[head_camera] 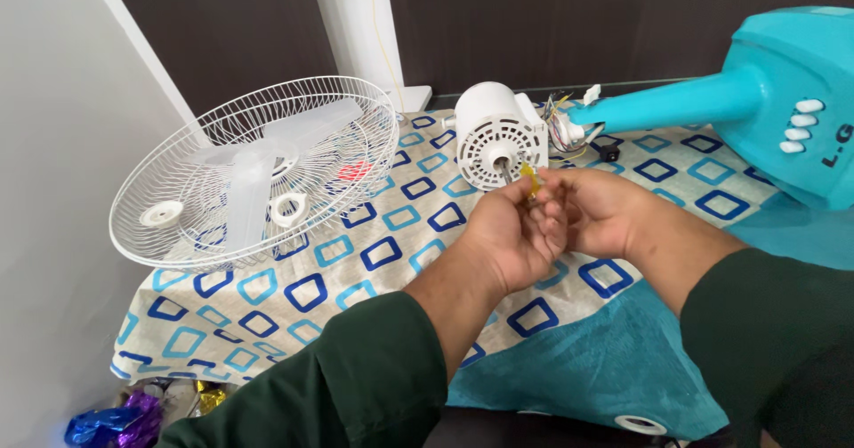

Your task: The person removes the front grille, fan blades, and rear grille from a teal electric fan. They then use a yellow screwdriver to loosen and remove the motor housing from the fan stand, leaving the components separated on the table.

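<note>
Before the white fan motor, both hands, left, right, pinching a small yellow piece

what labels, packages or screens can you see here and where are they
No packages, signs or screens.
Marking on the turquoise fan base: far right, short dark lettering on its side below a row of white oval buttons.
Red mark: small reddish patch seen through the white fan grille, left of the white motor; too blurred to tell.

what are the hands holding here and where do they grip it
Both hands, left hand and right hand, pinch a small yellow piece between their fingertips, just in front of the white fan motor shaft. What the piece is cannot be told.
</note>
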